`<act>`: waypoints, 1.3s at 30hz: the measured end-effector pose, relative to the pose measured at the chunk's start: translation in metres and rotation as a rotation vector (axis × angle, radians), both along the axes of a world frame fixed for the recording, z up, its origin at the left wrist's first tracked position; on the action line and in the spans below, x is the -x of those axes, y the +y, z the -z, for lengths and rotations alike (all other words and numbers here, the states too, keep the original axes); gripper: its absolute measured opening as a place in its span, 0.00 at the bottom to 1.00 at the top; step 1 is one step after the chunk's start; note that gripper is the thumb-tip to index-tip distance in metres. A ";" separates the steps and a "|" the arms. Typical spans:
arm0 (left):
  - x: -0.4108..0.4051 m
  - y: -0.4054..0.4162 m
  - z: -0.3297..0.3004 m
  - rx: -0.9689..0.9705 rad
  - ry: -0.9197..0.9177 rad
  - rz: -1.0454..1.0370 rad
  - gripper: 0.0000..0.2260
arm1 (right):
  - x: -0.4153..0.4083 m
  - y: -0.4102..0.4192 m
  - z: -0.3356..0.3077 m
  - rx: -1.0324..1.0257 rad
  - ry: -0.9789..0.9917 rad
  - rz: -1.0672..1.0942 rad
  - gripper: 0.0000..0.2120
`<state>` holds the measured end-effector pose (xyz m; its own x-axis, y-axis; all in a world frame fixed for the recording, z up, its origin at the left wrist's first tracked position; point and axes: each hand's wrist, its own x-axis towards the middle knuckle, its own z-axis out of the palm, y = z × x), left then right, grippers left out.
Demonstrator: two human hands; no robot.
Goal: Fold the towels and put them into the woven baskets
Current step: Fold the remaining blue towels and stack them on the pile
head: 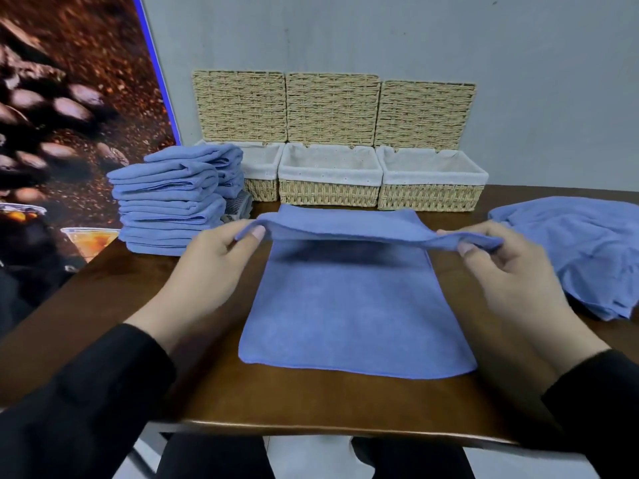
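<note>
Head view: left hand [221,250] and right hand [484,250] each pinch a far corner of the blue towel [352,323] on the table [103,305]. Folded stack [169,202] waits; baskets [330,174] look empty; unfolded heap [594,250] remains.

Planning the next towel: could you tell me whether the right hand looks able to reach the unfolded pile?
Probably yes: the pile lies just beside the right hand, nothing between, though its grip holds the current towel.

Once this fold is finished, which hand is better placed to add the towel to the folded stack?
Probably left: the left hand grips the towel corner nearest the folded stack; the right hand sits toward the unfolded pile.
</note>
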<state>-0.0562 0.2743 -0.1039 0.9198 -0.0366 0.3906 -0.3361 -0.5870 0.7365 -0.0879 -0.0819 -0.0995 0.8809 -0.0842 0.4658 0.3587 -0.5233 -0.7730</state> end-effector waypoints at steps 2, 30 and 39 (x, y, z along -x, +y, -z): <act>0.022 0.006 0.007 0.003 0.020 0.113 0.11 | 0.023 -0.004 0.011 0.057 0.073 -0.129 0.14; 0.039 0.042 0.054 -0.474 -0.005 0.435 0.22 | 0.037 -0.049 0.049 0.611 0.245 -0.478 0.11; 0.045 0.031 0.043 -0.523 -0.267 0.253 0.20 | 0.035 -0.033 0.054 0.717 -0.002 -0.288 0.06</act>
